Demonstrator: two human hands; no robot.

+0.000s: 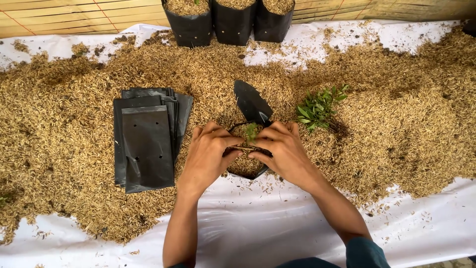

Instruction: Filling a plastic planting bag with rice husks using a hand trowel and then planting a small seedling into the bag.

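Nearest you: white sheet (258, 233) under a wide spread of rice husk (64, 149). Your left hand (207, 154) and right hand (283, 151) both wrap the small black grow bag (246, 168), fingers (233, 141) curled over its rim, pressing husk around a green seedling (251, 131) standing in it. Black trowel (251, 102) lies just behind the bag. Stack of flat black bags (146, 139) to your left, loose green cuttings (320, 106) to your right. Farthest: three filled black bags (233, 22) by the bamboo wall (74, 15).
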